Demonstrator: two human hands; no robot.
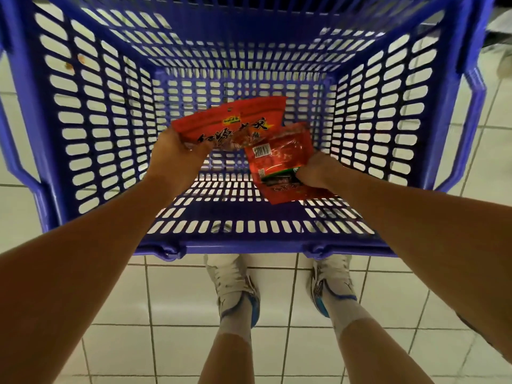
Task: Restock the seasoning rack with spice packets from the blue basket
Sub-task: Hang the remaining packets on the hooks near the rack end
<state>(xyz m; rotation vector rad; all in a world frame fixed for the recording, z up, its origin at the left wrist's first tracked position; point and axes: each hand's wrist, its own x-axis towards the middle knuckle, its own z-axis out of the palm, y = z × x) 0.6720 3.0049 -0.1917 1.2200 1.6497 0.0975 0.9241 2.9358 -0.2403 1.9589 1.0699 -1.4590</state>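
Two red spice packets are up off the floor of the blue basket point(33, 134), one in each of my hands. My left hand point(173, 159) pinches the larger packet point(232, 120) at its lower left corner, printed face up. My right hand point(313, 170) curls round the lower end of the smaller packet point(277, 159), barcode side showing. They look light, thin and floppy, with slick film, so I judge a firm edge grip best. I cannot see the rack.
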